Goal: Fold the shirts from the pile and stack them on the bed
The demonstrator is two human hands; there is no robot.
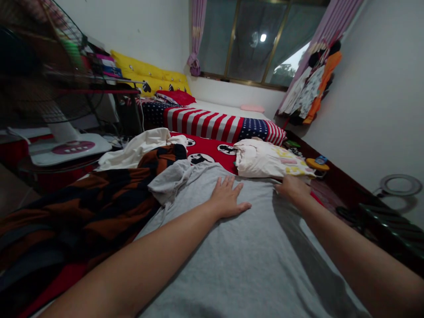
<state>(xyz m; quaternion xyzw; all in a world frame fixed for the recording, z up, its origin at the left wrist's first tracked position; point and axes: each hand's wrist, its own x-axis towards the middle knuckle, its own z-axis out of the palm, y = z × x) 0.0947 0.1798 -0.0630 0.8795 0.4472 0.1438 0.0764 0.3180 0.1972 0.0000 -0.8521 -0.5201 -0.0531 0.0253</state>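
A light grey shirt (251,256) lies spread over the red bed cover (215,154) in front of me. My left hand (228,196) rests flat on the grey cloth with its fingers spread. At the shirt's far right edge, my right hand (293,189) is closed on the grey fabric. Just beyond that hand sits a folded white garment (261,157) with yellow patches. A brown and black striped cloth (109,203) lies to the left, with a cream-white cloth (142,148) beyond it.
A fan (66,141) stands at the left beside a small table (99,90). Farther back is another bed with a striped and starred cover (205,123) and a yellow headboard cushion (152,73). Clothes (313,88) hang by the window. An orange stool (317,165) stands at the right.
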